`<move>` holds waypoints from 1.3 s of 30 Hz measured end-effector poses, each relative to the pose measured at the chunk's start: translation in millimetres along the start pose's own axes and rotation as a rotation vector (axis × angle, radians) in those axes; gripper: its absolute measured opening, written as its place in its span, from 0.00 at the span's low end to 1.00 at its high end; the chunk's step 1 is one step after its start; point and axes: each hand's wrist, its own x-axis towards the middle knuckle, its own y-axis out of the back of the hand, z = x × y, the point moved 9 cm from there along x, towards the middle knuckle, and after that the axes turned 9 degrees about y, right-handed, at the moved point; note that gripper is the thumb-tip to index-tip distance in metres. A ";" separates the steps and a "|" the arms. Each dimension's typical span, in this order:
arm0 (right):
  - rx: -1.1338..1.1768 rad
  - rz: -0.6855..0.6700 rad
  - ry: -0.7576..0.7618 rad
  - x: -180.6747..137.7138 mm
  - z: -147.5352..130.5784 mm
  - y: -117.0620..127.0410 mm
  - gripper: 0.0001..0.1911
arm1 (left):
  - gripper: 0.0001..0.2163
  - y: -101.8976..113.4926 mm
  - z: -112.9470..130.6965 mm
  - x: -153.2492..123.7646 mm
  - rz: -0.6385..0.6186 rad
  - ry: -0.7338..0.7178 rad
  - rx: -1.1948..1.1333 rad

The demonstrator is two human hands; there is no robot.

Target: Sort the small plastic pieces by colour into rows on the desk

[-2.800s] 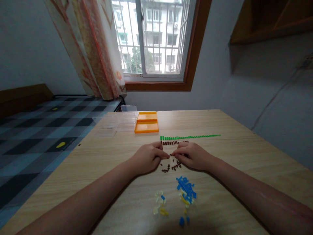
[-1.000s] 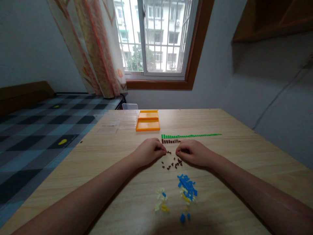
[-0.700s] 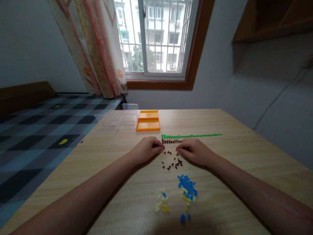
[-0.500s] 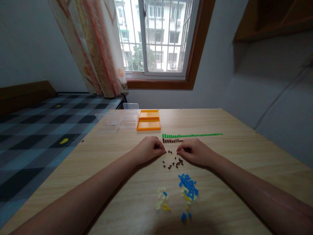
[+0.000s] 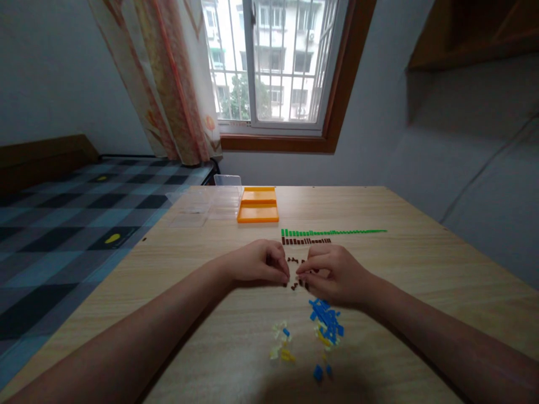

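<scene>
Small dark brown pieces (image 5: 294, 286) lie loose on the wooden table between my two hands, partly covered by the fingers. My left hand (image 5: 261, 264) is closed in a pinch, its fingertips down by a brown piece (image 5: 285, 284). From the other side my right hand (image 5: 337, 274) reaches over the loose pieces, thumb and fingertips drawn close together among them. Whatever either pinch holds is too small to make out. Just beyond the hands runs a row of brown pieces (image 5: 301, 242), with a longer row of green pieces (image 5: 320, 232) behind it, tallest at the left.
Nearer me are a heap of blue pieces (image 5: 326, 318), pale and yellow pieces (image 5: 287, 355), and a few stray blue ones (image 5: 318, 372). An open orange case (image 5: 258, 212) and clear plastic boxes (image 5: 189, 210) stand at the far left. A checked bed (image 5: 84, 224) adjoins the table.
Both hands have come nearer to me and closer together, over the loose brown pieces. The right end of the brown row, covered before by my right hand, now shows.
</scene>
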 end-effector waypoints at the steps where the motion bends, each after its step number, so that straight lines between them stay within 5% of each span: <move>1: 0.000 -0.037 0.016 0.5 -4.1 -4.1 0.06 | 0.05 -0.9 2.0 -1.3 -0.016 -0.017 0.022; 5: -0.008 -0.147 0.045 1.7 -10.7 -16.9 0.07 | 0.06 -2.8 2.5 -1.8 -0.017 -0.020 0.131; 15: -0.001 -0.151 0.063 4.5 -13.0 -20.6 0.06 | 0.04 -4.2 1.7 -1.0 -0.009 -0.033 0.153; 20: -0.071 -0.012 -0.052 -1.3 11.4 6.8 0.06 | 0.04 16.0 -13.2 3.2 0.210 0.066 0.038; 24: -0.202 -0.075 -0.137 -8.9 37.5 17.5 0.06 | 0.03 23.2 -10.7 3.1 0.380 0.089 0.206; 39: -0.171 -0.115 -0.193 -10.6 42.9 15.0 0.09 | 0.04 27.2 -12.5 3.2 0.431 0.139 0.244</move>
